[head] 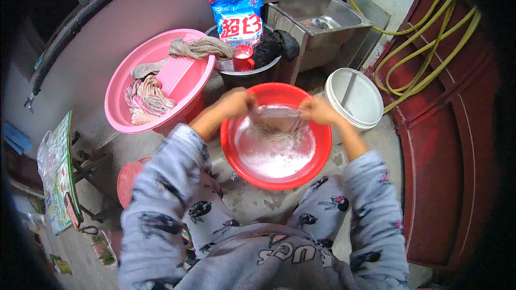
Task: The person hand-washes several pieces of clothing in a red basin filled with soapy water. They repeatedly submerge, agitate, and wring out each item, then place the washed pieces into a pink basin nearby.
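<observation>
A wet, greyish piece of cloth (pixel 280 119) is stretched between my two hands, above a red plastic basin (pixel 276 184). My left hand (pixel 240 102) grips one end near the basin's upper left rim. The other end is pinched in my right hand (pixel 316 109), close to the upper right rim. Motion blurs both hands and the cloth, so its exact kind cannot be told. White suds on soapy water (pixel 278 161) cover much of the basin's inside. The cloth's lower part hangs down toward the water.
Left stands a pink tub (pixel 117 88) with a washboard (pixel 175 74) and several socks or cloths (pixel 151 100). Behind are a detergent bag (pixel 240 16), a red cup (pixel 243 58) and a metal sink (pixel 322 12). A white bucket (pixel 365 96) stands right, below a yellow hose (pixel 427 48).
</observation>
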Available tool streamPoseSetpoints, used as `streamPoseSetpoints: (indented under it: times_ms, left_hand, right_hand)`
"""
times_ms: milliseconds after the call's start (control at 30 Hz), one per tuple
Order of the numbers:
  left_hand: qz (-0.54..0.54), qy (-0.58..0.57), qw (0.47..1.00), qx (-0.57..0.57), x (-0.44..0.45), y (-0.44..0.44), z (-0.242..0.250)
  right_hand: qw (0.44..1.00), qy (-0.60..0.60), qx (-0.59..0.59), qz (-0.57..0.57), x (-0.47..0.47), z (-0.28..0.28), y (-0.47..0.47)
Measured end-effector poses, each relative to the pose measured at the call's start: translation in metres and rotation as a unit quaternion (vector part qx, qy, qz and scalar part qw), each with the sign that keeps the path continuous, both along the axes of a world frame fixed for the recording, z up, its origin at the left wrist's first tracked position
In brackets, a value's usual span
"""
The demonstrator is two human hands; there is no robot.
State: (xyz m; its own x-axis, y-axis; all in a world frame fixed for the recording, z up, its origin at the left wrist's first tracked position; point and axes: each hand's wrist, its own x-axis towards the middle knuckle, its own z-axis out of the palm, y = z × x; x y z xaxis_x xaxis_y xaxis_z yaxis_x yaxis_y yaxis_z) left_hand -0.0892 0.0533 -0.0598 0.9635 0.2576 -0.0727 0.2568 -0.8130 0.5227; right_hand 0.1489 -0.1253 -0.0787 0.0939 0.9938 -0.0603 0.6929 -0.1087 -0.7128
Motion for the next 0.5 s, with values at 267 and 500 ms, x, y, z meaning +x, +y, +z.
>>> streamPoseSetpoints:
  times_ms: [267,500]
  left_hand:
    - [0.032,0.164,0.973,0.158,-0.016,-0.122,-0.153]
    - [0.036,0.161,0.983,0.075,-0.006,-0.101,-0.121]
  right_hand:
    - [0.972,-0.202,-0.108,0.058,-0.103,-0.135,-0.039]
    - [0.947,-0.091,-0.295,0.084,-0.073,-0.11,-0.025]
